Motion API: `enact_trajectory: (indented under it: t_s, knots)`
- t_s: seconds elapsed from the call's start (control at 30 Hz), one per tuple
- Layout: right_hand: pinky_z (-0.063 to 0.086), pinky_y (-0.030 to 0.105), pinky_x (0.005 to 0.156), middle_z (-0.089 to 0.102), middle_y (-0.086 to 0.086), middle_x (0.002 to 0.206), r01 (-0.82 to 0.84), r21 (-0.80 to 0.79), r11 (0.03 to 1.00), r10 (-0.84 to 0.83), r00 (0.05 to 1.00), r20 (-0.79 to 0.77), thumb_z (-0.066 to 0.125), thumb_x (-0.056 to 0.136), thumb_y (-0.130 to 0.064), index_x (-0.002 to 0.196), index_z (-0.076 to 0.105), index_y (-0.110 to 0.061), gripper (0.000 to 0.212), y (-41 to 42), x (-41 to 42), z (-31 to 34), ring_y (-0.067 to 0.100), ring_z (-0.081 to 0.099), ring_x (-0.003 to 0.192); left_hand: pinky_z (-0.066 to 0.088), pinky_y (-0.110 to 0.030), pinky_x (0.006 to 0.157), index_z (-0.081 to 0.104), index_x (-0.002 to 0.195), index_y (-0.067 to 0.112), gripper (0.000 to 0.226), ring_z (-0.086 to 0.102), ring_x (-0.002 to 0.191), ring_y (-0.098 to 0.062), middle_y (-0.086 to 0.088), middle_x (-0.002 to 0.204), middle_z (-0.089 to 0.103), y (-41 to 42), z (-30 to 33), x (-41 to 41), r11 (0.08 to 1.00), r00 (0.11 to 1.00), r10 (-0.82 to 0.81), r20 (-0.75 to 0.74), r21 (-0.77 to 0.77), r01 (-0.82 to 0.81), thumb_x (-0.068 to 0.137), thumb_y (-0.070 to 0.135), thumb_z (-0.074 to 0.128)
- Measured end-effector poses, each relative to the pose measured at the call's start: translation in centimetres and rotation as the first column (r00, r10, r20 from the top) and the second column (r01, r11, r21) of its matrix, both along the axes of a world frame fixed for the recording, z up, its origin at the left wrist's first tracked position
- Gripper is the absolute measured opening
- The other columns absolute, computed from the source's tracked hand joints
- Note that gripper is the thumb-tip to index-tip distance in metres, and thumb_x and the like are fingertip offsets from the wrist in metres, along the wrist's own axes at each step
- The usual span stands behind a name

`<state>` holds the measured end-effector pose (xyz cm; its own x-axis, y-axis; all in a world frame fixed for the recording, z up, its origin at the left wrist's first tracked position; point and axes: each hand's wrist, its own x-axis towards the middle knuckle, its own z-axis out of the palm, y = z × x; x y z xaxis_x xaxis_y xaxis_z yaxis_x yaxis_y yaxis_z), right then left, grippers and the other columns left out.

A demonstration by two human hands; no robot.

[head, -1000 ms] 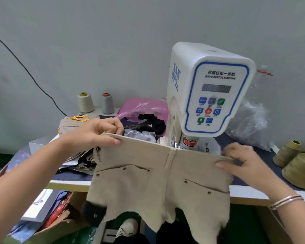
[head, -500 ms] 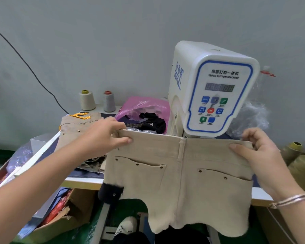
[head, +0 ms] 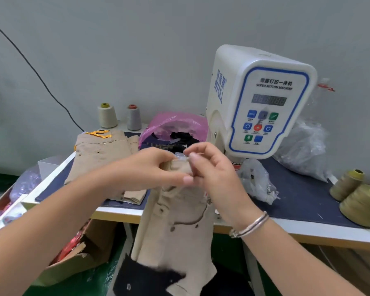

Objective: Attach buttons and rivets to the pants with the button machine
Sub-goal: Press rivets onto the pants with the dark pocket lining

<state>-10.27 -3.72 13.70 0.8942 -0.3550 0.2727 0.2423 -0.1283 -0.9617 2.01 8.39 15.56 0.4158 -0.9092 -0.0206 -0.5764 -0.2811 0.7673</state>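
1. The person held the tan pants (head: 175,223) up in front of the table (head: 303,201), with both hands close together at the top edge.
2. The left hand (head: 158,167) gripped the bunched waistband, with its fingers curled around the cloth and its thumb pressing on the front.
3. The right hand (head: 209,169) pinched the same bit of waistband from the other side, with its fingers bent on the cloth.
4. The pants hung straight down from the hands, so their long way ran up and down, and the legs dropped below the table edge.
5. Small dark studs showed on the pockets, so some rivets looked already done.
6. The button machine (head: 261,103) stood up and to the right of the hands, near them but not touching.
7. The right hand was the nearer one to the machine's foot, which was mostly hidden behind that hand.
8. The next move would likely need the waistband to go right and back, under the machine's head.
9. A finished-looking tan pile (head: 100,154) lay on the table to the left.
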Motion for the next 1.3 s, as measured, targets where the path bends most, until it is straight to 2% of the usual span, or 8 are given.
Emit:
enact_trajectory:
  t_s: [0.23, 0.4, 0.53, 0.67, 0.77, 0.97, 1.13, 1.3]
  knots:
    - [0.028, 0.019, 0.110, 0.036, -0.016, 0.146, 0.146, -0.379, 0.914, -0.086, 0.981, 0.172, 0.059, 0.086, -0.026, 0.135, 0.035, -0.041, 0.057, -1.7, -1.2, -4.3, 0.005, 0.030, 0.138, 0.036, -0.040, 0.079, 0.055, 0.098, -0.013, 0.049, 0.048, 0.083, -0.022, -0.013, 0.089, 0.056, 3.0, 0.2, 3.1, 0.979, 0.979, -0.053, -0.197, -0.205, 0.012, 0.076, 0.031, 0.061]
    - [0.032, 0.023, 0.105, 0.027, -0.029, 0.149, 0.013, 0.103, 0.995, -0.002, 0.994, -0.107, 0.083, 0.058, -0.049, 0.128, 0.024, -0.069, 0.094, -1.2, -1.8, -8.0, -0.008, 0.029, 0.135, 0.052, -0.015, 0.063, 0.076, 0.086, 0.022, 0.027, 0.065, 0.069, -0.005, 0.006, 0.076, 0.070, 4.9, 0.3, 5.2, 0.905, 0.896, -0.200, -0.397, -0.426, 0.014, 0.065, 0.023, 0.058]
    - [0.051, 0.032, 0.089, 0.069, -0.002, 0.115, -0.136, 0.224, 0.965, 0.181, 0.964, -0.194, 0.081, 0.059, -0.033, 0.108, 0.069, -0.038, 0.050, -0.1, -0.1, -7.5, 0.016, 0.065, 0.108, 0.053, -0.018, 0.063, 0.073, 0.090, 0.017, 0.026, 0.065, 0.074, -0.011, 0.000, 0.082, 0.069, 5.7, -1.0, 6.3, 0.905, 0.856, -0.165, -0.490, -0.421, -0.067, 0.072, 0.010, 0.056]
    - [0.055, 0.028, 0.076, 0.071, 0.011, 0.109, -0.132, 0.453, 0.882, 0.192, 0.977, -0.088, 0.080, 0.066, -0.022, 0.103, 0.073, -0.019, 0.037, 1.6, 0.6, -6.8, 0.026, 0.068, 0.100, 0.051, -0.017, 0.054, 0.053, 0.101, 0.009, 0.017, 0.064, 0.062, -0.004, 0.007, 0.073, 0.068, 6.7, -6.2, 6.1, 0.861, 0.777, 0.181, -0.604, -0.285, -0.422, 0.102, 0.014, 0.037]
    - [0.056, 0.029, 0.068, 0.072, 0.012, 0.103, -0.124, 0.501, 0.857, 0.214, 0.969, -0.126, 0.074, 0.068, -0.018, 0.093, 0.075, -0.020, 0.025, 1.6, 0.9, -6.4, 0.026, 0.071, 0.090, 0.056, -0.032, 0.073, 0.049, 0.120, 0.019, 0.020, 0.072, 0.086, -0.021, -0.006, 0.094, 0.074, 7.7, -10.7, 4.3, 0.952, 0.619, 0.171, -0.766, -0.032, -0.304, 0.100, 0.019, 0.047]
    - [0.056, 0.029, 0.068, 0.073, 0.012, 0.101, -0.185, 0.511, 0.840, 0.292, 0.947, -0.136, 0.070, 0.074, -0.020, 0.097, 0.075, -0.016, 0.024, 0.5, 5.8, -4.0, 0.022, 0.071, 0.087, 0.057, -0.030, 0.079, 0.060, 0.124, 0.023, 0.060, 0.066, 0.107, -0.027, -0.011, 0.120, 0.067, 11.2, -8.8, 7.7, 0.891, 0.699, 0.071, -0.712, -0.270, -0.365, 0.069, 0.019, 0.082]
    - [0.054, 0.031, 0.086, 0.061, 0.011, 0.125, -0.093, 0.247, 0.965, 0.132, 0.980, -0.147, 0.064, 0.090, -0.018, 0.137, 0.044, -0.008, 0.053, -0.2, 18.3, 0.3, 0.020, 0.064, 0.101, 0.055, -0.025, 0.072, 0.052, 0.127, 0.019, 0.057, 0.070, 0.090, -0.016, -0.009, 0.112, 0.070, 10.7, -3.2, 17.2, 0.669, 0.755, 0.418, -0.505, -0.392, -0.632, 0.076, 0.015, 0.077]
    - [0.012, 0.038, 0.116, 0.011, 0.013, 0.158, -0.138, -0.658, 0.740, -0.144, 0.923, -0.356, 0.058, 0.090, -0.042, 0.152, 0.009, -0.021, 0.082, 0.9, 24.9, -4.0, 0.028, 0.010, 0.145, 0.030, -0.045, 0.112, 0.038, 0.143, 0.006, 0.070, 0.036, 0.135, -0.033, -0.019, 0.144, 0.040, 9.6, -6.4, 23.2, 0.667, 0.542, 0.698, 0.467, -0.151, -0.730, 0.087, 0.035, 0.068]
